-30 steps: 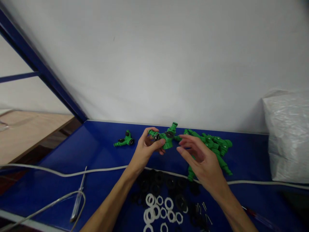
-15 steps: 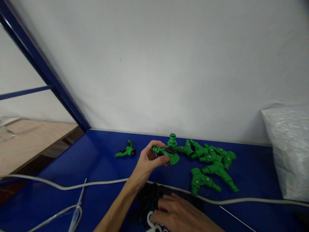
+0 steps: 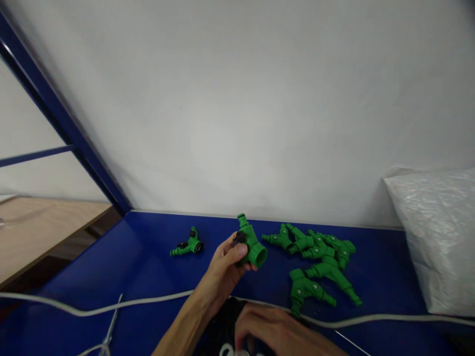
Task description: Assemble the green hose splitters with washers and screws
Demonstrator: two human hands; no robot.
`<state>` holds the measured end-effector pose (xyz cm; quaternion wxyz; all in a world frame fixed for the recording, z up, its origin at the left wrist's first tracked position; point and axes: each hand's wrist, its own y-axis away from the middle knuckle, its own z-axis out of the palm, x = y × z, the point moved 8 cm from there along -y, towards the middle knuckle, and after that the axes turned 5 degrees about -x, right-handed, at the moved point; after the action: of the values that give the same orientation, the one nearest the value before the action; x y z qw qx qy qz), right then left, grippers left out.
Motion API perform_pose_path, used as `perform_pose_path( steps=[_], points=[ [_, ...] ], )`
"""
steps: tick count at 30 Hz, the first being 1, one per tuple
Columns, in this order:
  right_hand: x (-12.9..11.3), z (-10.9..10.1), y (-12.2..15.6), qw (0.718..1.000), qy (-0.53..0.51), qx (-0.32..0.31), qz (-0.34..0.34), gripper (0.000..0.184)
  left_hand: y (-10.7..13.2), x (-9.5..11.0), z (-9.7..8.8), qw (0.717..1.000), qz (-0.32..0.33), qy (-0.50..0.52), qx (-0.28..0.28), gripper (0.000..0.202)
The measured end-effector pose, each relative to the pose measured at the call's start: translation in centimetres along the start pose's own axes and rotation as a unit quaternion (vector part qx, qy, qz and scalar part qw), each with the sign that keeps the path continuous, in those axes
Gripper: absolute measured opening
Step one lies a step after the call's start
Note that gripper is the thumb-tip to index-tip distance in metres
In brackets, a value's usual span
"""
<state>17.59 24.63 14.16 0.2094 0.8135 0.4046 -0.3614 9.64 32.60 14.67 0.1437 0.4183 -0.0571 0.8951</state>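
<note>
My left hand (image 3: 225, 263) is closed around a green Y-shaped hose connector (image 3: 253, 243) with a black valve knob, held above the table. Its wide round opening is turned toward me, and one narrow spout points up. Low in the view, my right hand (image 3: 276, 327) bends over white rings (image 3: 226, 350) and dark parts (image 3: 218, 324). Its fingers are curled down, and whatever is between the fingertips is hidden. A second green connector with black knobs (image 3: 193, 243) lies on the table left of my left hand.
Several green connectors (image 3: 319, 252) without knobs lie heaped at the right. A pale cable (image 3: 156, 300) crosses the blue table (image 3: 144, 257). At far right stands a translucent plastic bag (image 3: 438, 242). A thin pointed tool (image 3: 113, 319) lies lower left; a white wall rises behind.
The connector in my left hand has been turned so its wide opening faces me. My right hand stays over the rings, with its fingers curled further down. The whole view has shifted slightly.
</note>
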Motion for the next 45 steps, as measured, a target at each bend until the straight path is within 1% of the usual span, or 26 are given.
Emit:
perform_pose_path(
  steps=[1, 3, 4, 6, 8, 10, 12, 14, 17, 19, 22, 25, 30, 35, 39, 41, 45],
  points=[
    [0.2, -1.3, 0.4, 0.999, -0.029, 0.030, 0.029, 0.027, 0.0, -0.2, -0.3, 0.999, -0.012, 0.028, 0.020, 0.037],
    [0.5, -4.2, 1.2, 0.988, -0.086, 0.122, 0.045, 0.020, 0.0, -0.8, -0.6, 0.995, -0.045, 0.085, 0.038, 0.039],
    [0.6, -5.6, 1.6, 0.976, -0.120, 0.176, 0.035, 0.017, 0.0, -1.1, -0.5, 0.992, -0.061, 0.104, 0.036, 0.039],
    [1.2, -7.7, 2.3, 0.942, -0.197, 0.272, 0.014, 0.010, -0.1, -1.7, -0.3, 0.990, -0.084, 0.114, 0.024, 0.037],
    [2.2, -8.6, 2.7, 0.910, -0.261, 0.323, 0.016, 0.012, -0.2, -2.2, -0.1, 0.991, -0.098, 0.087, 0.023, 0.036],
    [3.2, -8.6, 2.8, 0.886, -0.303, 0.350, 0.033, 0.019, -0.2, -2.8, 0.0, 0.992, -0.111, 0.049, 0.025, 0.038],
    [3.6, -8.4, 2.7, 0.872, -0.331, 0.360, 0.033, 0.021, -0.2, -3.2, 0.3, 0.993, -0.115, 0.017, 0.018, 0.041],
    [3.5, -8.2, 2.6, 0.864, -0.344, 0.366, 0.026, 0.022, -0.1, -3.4, 0.6, 0.993, -0.115, -0.004, 0.002, 0.045],
    [3.2, -8.2, 2.9, 0.852, -0.353, 0.386, 0.029, 0.023, 0.0, -3.6, 1.0, 0.992, -0.123, -0.013, -0.018, 0.050],
    [3.2, -8.4, 3.1, 0.845, -0.353, 0.401, 0.033, 0.024, 0.2, -3.8, 1.0, 0.991, -0.133, -0.011, -0.020, 0.050],
    [3.3, -8.7, 3.1, 0.854, -0.332, 0.400, 0.030, 0.023, 0.3, -3.9, 1.2, 0.988, -0.149, -0.014, -0.033, 0.050],
    [3.8, -8.7, 3.1, 0.864, -0.313, 0.393, 0.030, 0.023, 0.3, -3.8, 1.5, 0.988, -0.147, -0.025, -0.045, 0.050],
    [4.8, -8.5, 3.3, 0.856, -0.319, 0.405, 0.042, 0.022, -0.1, -3.5, 1.3, 0.991, -0.109, -0.061, -0.044, 0.050],
    [4.9, -8.5, 3.1, 0.860, -0.299, 0.410, 0.059, 0.021, -0.3, -3.6, 0.5, 0.988, -0.077, -0.129, -0.022, 0.047],
    [4.7, -8.5, 3.1, 0.859, -0.280, 0.420, 0.084, 0.028, -0.3, -3.6, 0.4, 0.983, -0.075, -0.163, -0.023, 0.044],
    [4.4, -8.4, 3.0, 0.867, -0.272, 0.407, 0.093, 0.030, -0.2, -3.6, 0.2, 0.982, -0.075, -0.171, -0.015, 0.044],
    [3.9, -8.3, 2.8, 0.890, -0.258, 0.364, 0.096, 0.035, -0.1, -3.6, -0.4, 0.982, -0.085, -0.165, 0.029, 0.049]
  ],
)
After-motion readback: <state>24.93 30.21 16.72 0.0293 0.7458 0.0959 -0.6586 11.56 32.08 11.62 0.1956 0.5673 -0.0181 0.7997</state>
